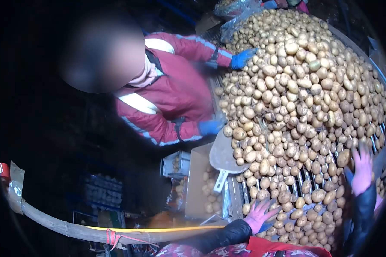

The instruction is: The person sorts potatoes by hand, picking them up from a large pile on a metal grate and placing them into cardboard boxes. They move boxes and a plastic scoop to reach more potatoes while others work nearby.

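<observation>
Potatoes (pixel 292 84), rounded and soil-dusted, lie heaped over shiny straight bars (pixel 245 191); pink-gloved left grip (pixel 260 216) spread against several, right grip (pixel 361 169) spread beside a fat oval one

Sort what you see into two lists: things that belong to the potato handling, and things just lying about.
Probably in the job:
potatoes
metal bars under them
left hand
right hand
scoop at the pile's edge
cardboard box holding potatoes

Seemingly just lying about:
curved pole
pink string tied round it
clear plastic beside the pile
</observation>
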Motion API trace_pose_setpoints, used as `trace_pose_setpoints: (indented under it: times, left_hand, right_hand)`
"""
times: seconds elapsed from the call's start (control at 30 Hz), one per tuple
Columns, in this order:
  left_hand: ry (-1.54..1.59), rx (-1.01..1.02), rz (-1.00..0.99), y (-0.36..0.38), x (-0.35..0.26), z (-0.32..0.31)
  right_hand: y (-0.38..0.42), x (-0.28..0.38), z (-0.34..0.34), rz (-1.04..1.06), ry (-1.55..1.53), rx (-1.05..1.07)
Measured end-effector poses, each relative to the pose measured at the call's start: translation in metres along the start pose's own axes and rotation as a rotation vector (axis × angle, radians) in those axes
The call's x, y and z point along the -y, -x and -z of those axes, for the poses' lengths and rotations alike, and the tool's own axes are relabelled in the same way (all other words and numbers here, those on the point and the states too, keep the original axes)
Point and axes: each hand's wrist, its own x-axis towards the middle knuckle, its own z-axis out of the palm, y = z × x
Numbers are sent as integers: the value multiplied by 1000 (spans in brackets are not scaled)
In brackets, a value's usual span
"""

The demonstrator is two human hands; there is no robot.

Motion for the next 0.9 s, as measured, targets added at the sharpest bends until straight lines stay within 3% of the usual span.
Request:
trace_pose_setpoints:
  times: [0.07, 0.17, 0.27, 0.4, 0.47, 0.53, 0.6, 0.63, 0.73, 0.87, 0.9]
  left_hand:
    - [13, 87, 3, 0, 1, 4]
    - [101, 8, 6, -1, 1, 0]
    - [88, 23, 14, 2, 1, 2]
    - [118, 4, 25, -1, -2, 2]
    - [94, 20, 20, -3, -2, 4]
    - [33, 68, 52, -6, -2, -4]
    - [31, 50, 43, -6, -4, 2]
    - [63, 50, 39, -4, -4, 6]
    - [179, -75, 10, 0, -4, 7]
    - [24, -5, 57, -3, -5, 12]
    - [16, -24, 65, -3, -5, 10]
  right_hand:
    - [-35, -16, -24, -57, 19, 81]
    - [-48, -69, -61, -44, -49, 175]
    - [-40, -77, -61, -32, 43, 191]
    - [-18, -61, -50, -216, -130, 245]
    - [0, -37, -49, -294, 102, 250]
    - [23, -40, -68, -137, 299, 96]
    - [40, -24, -56, -256, 161, 183]
    - [57, -22, -61, -184, 188, 79]
    - [91, 4, -31, -186, 90, 170]
    - [124, 36, 2, -254, -116, 313]
    - [132, 50, 7, -190, -14, 270]
